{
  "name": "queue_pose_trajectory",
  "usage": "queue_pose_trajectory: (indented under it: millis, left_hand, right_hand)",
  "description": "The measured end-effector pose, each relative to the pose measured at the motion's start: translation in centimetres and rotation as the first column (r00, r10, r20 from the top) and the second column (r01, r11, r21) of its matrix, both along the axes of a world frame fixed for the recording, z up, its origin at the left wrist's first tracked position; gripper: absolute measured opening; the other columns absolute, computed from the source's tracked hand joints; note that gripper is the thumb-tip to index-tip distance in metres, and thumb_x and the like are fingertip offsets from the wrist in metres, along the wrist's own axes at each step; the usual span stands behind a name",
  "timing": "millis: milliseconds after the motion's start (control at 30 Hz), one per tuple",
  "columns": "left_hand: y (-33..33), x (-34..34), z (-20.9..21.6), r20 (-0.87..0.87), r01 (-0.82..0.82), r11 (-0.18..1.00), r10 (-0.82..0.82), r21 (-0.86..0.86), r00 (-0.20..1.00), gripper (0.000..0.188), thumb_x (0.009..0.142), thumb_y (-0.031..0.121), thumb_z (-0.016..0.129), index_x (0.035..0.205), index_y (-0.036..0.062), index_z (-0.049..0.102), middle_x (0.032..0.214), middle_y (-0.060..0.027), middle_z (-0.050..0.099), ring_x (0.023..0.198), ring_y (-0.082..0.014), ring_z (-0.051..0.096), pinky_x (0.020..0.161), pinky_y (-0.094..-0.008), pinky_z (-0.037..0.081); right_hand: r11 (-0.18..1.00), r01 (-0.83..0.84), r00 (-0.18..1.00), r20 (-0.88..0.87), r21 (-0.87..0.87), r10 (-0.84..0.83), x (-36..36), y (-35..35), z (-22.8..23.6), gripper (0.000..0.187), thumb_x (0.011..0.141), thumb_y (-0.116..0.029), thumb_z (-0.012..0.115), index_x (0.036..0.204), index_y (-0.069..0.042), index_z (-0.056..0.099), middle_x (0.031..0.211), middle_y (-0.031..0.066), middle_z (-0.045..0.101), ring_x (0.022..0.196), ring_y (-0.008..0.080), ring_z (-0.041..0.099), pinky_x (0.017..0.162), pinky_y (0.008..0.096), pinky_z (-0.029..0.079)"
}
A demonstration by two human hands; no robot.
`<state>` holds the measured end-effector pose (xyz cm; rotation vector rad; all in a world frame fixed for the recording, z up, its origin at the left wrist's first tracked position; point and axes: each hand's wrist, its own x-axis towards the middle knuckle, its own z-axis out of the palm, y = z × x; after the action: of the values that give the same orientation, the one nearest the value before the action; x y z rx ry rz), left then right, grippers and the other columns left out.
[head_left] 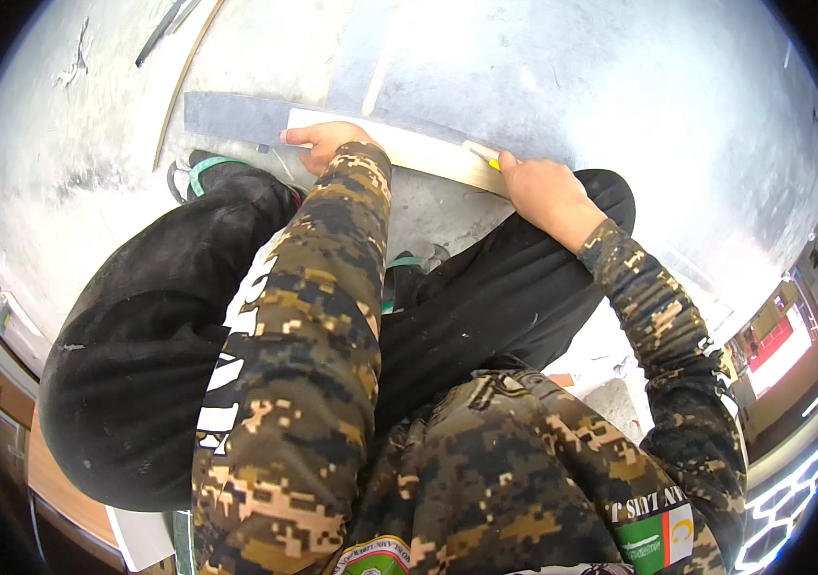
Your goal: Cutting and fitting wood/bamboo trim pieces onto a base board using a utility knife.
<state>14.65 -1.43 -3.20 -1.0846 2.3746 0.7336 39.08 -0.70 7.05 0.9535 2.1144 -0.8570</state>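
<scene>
A pale wooden board (418,151) lies slantwise across a long dark grey strip (227,113) on the floor. Near the board's left end, my left hand (330,142) grips it, thumb pointing left and the other fingers mostly hidden. At the right end, my right hand (545,195) is closed around a slim tool with a yellow part (494,165). Its tip rests on or just over the board; whether it is a pencil or a cutter I cannot tell.
My bent legs in black trousers (140,326) frame the near side, with a green-strapped sandal (206,172) beside the strip. A thin brown strip (179,86) lies at the far left. Furniture with a wooden panel (69,465) stands at the lower left.
</scene>
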Motion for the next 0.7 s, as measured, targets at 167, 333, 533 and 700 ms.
queue_pose_trajectory:
  millis: [167,333,533,700]
  left_hand:
    - [0.2,0.0,0.5,0.030,-0.053,0.997,0.051,0.063,0.998,0.089,0.101,0.069,0.024,0.134,-0.0069,0.057,0.130,-0.0277,0.063,0.125,-0.0391,0.059,0.111,-0.0454,0.043]
    - [-0.1,0.2,0.6,0.003,0.029,0.999,-0.029,0.023,1.000,0.090,0.100,0.070,0.023,0.135,-0.0072,0.056,0.131,-0.0285,0.062,0.126,-0.0403,0.058,0.113,-0.0466,0.041]
    - [-0.4,0.4,0.5,0.012,0.074,0.996,-0.075,0.049,0.997,0.091,0.100,0.070,0.021,0.134,-0.0065,0.057,0.128,-0.0283,0.064,0.123,-0.0426,0.059,0.110,-0.0482,0.043]
    - [-0.4,0.5,0.3,-0.002,0.045,0.998,-0.045,0.039,0.999,0.091,0.100,0.069,0.020,0.132,-0.0065,0.059,0.125,-0.0285,0.065,0.121,-0.0433,0.060,0.109,-0.0488,0.043]
  right_hand:
    - [0.997,0.070,0.993,0.093,-0.034,-0.066,-0.7,-0.2,1.3,0.021,0.097,-0.014,0.052,0.113,0.000,0.053,0.085,0.0220,0.071,0.081,0.0408,0.071,0.068,0.0513,0.056]
    - [0.987,0.161,0.983,-0.089,0.002,-0.160,-4.9,-0.9,0.8,0.024,0.102,-0.025,0.050,0.111,-0.003,0.053,0.087,0.0216,0.071,0.082,0.0408,0.071,0.071,0.0507,0.055]
    - [0.992,0.122,0.974,-0.193,0.000,-0.120,-8.4,0.2,-1.7,0.024,0.104,-0.025,0.048,0.108,-0.002,0.050,0.089,0.0215,0.071,0.080,0.0414,0.069,0.070,0.0518,0.054]
    - [0.994,0.107,0.973,-0.204,-0.015,-0.108,-10.2,0.6,-2.5,0.025,0.104,-0.026,0.048,0.109,-0.001,0.050,0.089,0.0216,0.072,0.082,0.0416,0.070,0.070,0.0520,0.054]
